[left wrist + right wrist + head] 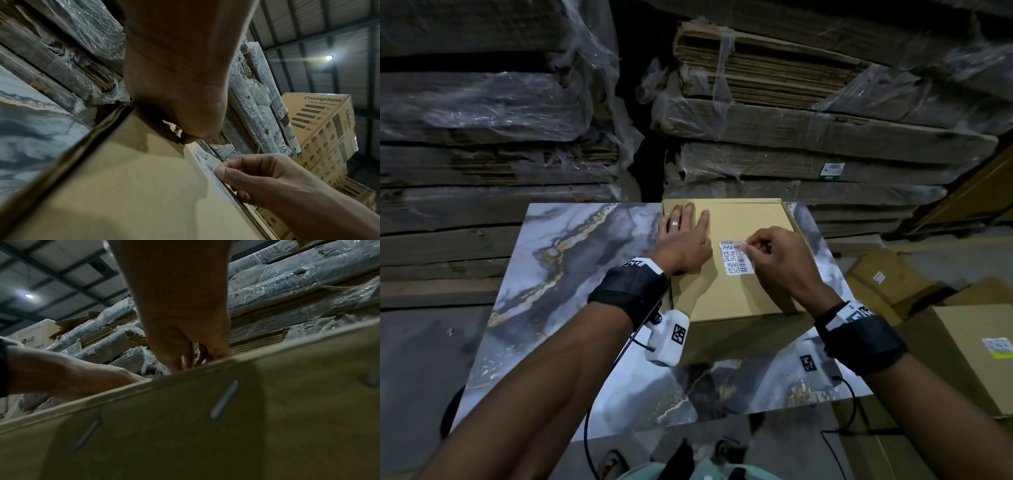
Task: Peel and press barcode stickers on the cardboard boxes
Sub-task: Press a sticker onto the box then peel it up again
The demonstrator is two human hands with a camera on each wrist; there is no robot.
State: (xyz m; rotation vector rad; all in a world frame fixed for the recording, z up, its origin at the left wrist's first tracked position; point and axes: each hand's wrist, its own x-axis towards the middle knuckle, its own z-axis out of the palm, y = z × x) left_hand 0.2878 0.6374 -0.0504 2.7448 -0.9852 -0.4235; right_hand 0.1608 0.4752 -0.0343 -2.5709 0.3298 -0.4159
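Box: a flat tan cardboard box [736, 298] lies on the marble-patterned table [571, 267], toward its 1 o'clock corner; two metal staples [225, 400] show on its near side in the right wrist view.
Sticker: a white barcode sticker [734, 257] sits on the box top, right of centre, printed with square codes and barcode bars; any text on it is too small to read.
Left hand: the left hand [683, 236] lies flat on the box top at the sticker's 9 o'clock, fingers straight and spread, a ring [674, 223] on one finger, not touching the sticker.
Right hand: the right hand [774, 260] pinches the sticker's edge at its 3 o'clock side between thumb and fingertips; in the left wrist view that edge [207, 160] is lifted off the cardboard.
Writing, left wrist view: a yellow carton [320, 120] at 3 o'clock reads "Crompton"; the smaller lines are blurred.
Writing, right wrist view: a white carton [33, 337] at 9 o'clock reads "LG".
Background: wrapped stacks of flat cardboard [808, 113] at 12 o'clock, one with a small green-and-white label [832, 170], unreadable.
Floor: brown boxes [969, 346] at 3 o'clock bear pale labels, unreadable.
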